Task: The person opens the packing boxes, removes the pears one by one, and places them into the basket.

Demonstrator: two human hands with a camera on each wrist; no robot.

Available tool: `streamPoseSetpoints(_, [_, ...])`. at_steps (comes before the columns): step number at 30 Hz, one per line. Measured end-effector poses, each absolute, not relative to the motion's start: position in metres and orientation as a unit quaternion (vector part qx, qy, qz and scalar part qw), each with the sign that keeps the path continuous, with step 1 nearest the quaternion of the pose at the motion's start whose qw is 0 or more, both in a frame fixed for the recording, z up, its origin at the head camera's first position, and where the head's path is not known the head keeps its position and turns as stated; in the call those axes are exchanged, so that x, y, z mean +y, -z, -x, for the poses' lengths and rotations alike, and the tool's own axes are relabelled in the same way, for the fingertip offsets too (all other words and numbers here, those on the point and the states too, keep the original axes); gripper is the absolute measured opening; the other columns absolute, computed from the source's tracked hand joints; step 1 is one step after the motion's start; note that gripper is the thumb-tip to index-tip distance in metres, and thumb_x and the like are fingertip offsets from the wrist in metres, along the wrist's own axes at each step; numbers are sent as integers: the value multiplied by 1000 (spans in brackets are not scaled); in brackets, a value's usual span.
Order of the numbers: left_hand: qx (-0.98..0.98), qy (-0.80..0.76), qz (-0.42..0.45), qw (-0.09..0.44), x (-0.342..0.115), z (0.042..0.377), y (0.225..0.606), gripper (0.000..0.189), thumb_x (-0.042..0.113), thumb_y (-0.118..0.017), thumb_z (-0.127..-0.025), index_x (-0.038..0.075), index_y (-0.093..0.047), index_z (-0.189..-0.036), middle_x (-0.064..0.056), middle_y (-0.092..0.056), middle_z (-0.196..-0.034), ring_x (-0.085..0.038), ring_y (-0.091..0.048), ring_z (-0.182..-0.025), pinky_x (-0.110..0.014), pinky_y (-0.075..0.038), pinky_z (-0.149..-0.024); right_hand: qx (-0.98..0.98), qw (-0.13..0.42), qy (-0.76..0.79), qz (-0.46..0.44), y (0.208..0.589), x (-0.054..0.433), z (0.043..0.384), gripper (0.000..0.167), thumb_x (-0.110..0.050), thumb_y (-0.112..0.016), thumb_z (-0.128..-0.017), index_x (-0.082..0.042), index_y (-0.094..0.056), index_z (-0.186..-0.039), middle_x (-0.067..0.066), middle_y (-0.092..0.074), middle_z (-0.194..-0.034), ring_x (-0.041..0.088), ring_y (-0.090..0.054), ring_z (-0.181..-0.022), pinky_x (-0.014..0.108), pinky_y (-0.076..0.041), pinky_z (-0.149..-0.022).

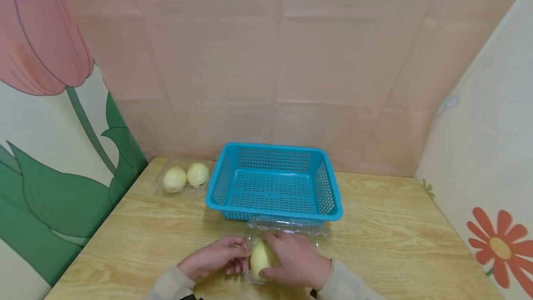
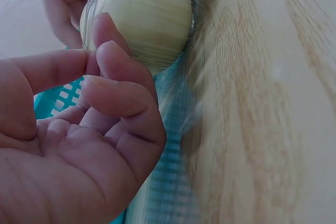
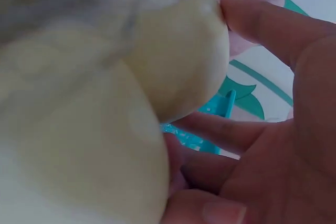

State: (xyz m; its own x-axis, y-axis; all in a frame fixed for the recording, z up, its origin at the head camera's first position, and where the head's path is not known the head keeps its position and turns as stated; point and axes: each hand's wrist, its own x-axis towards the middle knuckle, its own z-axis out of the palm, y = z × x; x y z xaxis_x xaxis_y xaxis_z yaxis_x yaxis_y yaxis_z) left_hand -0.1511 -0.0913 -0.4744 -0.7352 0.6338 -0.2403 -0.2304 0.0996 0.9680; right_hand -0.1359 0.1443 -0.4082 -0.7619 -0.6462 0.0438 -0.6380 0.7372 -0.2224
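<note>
A clear plastic clamshell box (image 1: 254, 227) lies before the basket at the table's front. My right hand (image 1: 297, 259) grips a pale yellow round fruit (image 1: 259, 259) at the box's left side, thumb and fingers curled about it. In the right wrist view a second pale fruit (image 3: 79, 129) fills the foreground; the head view hides it behind my hand. The left hand (image 1: 220, 256) pinches the box's left edge between thumb and forefinger, as the left wrist view shows, its other fingers bent. The fruit's exact kind cannot be told.
A blue perforated plastic basket (image 1: 272, 214) stands behind the hands, with nothing in it. At its left, two more pale fruits (image 1: 174, 179) sit in another clear box near the back edge of the wooden table (image 1: 395, 244). Patterned walls (image 1: 458, 152) enclose the sides.
</note>
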Motion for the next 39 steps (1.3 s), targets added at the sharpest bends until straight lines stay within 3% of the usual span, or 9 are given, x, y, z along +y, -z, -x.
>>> streamPoseSetpoints(21, [670,-648,-149,330,-90,152,475,16,18,-55,-101,5,-59,-92,0,-67,-75,-7,-54,-61,-17,-41,-50,931,166,122,301,397,130,152,68,-50,-82,-68,-17,-62,-125,-12,-59,-83,7,-52,-69,28,-43,-53])
streamPoseSetpoints(25, [669,-649,-149,329,-90,150,474,16,18,-56,-100,4,-59,-92,0,-67,-75,-7,-54,-62,-18,-40,-51,929,173,123,302,398,129,154,67,-52,-81,-67,-18,-62,-122,-13,-59,-84,7,-52,-70,28,-43,-54])
streamPoseSetpoints(31, [667,-652,-151,327,-90,150,474,16,17,-55,-101,5,-59,-91,0,-67,-75,-7,-54,-61,-18,-40,-50,927,167,121,314,401,127,157,54,-53,-80,-65,-24,-62,-107,-14,-57,-79,7,-50,-67,27,-41,-54])
streamPoseSetpoints(39, [667,-654,-147,325,-90,149,476,15,17,-56,-100,4,-59,-93,-1,-68,-76,-8,-55,-63,-18,-40,-51,933,151,102,309,401,127,155,67,-55,-81,-62,-21,-62,-117,-14,-58,-82,6,-50,-70,28,-42,-57])
